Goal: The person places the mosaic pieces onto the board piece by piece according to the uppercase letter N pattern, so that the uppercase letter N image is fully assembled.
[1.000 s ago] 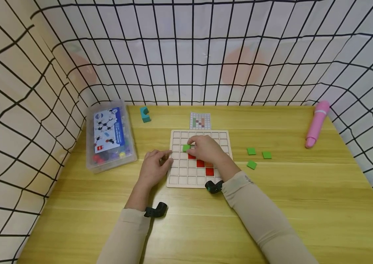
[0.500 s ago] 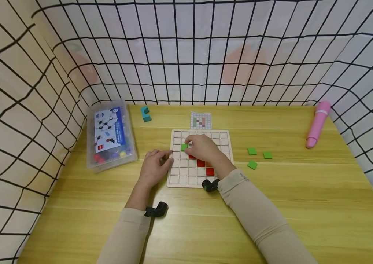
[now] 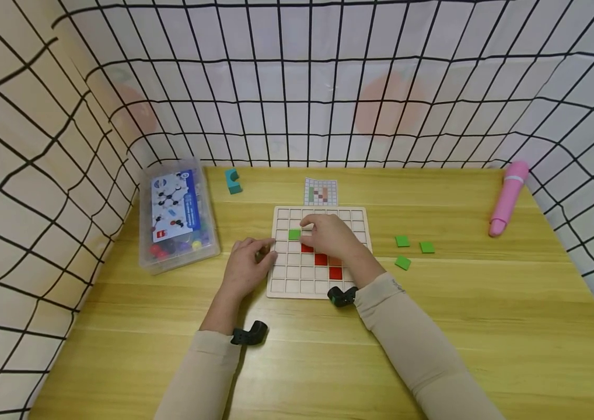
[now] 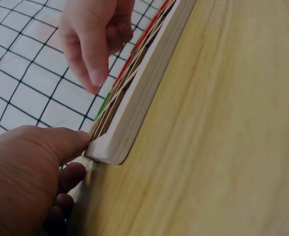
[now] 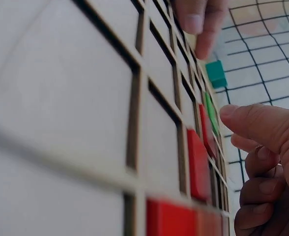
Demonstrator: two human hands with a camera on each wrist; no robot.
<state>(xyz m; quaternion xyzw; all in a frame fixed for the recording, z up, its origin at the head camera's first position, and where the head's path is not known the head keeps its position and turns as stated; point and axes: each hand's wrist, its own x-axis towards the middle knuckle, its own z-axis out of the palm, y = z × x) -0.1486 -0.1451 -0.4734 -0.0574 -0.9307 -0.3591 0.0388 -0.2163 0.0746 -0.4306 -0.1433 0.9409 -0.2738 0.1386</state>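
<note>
A pale wooden grid board (image 3: 293, 272) lies on the table. My left hand (image 3: 243, 268) touches its left edge with thumb and index finger; in the left wrist view the thumb (image 4: 68, 142) rests at the board's corner. Over the board hovers my right hand (image 3: 332, 236), its thumb and index finger apart with nothing between them. Just left of those fingertips, a green square tile (image 3: 294, 234) sits in a cell. Several red tiles (image 3: 320, 259) run diagonally down to the right from it, partly hidden by the right hand. The right wrist view shows the right thumb (image 5: 255, 120) clear of the green tile (image 5: 211, 113).
Three loose green tiles (image 3: 403, 241) lie right of the board. Behind it is a small printed pattern card (image 3: 321, 192). A clear plastic box (image 3: 178, 216) and a teal block (image 3: 233, 181) stand at left; a pink microphone-shaped object (image 3: 509, 198) lies far right. Black netting (image 3: 297, 102) encloses the table.
My right hand shifted slightly left with the green tile, then let go of it and drew back a little to the right. The left hand stays at the board's edge.
</note>
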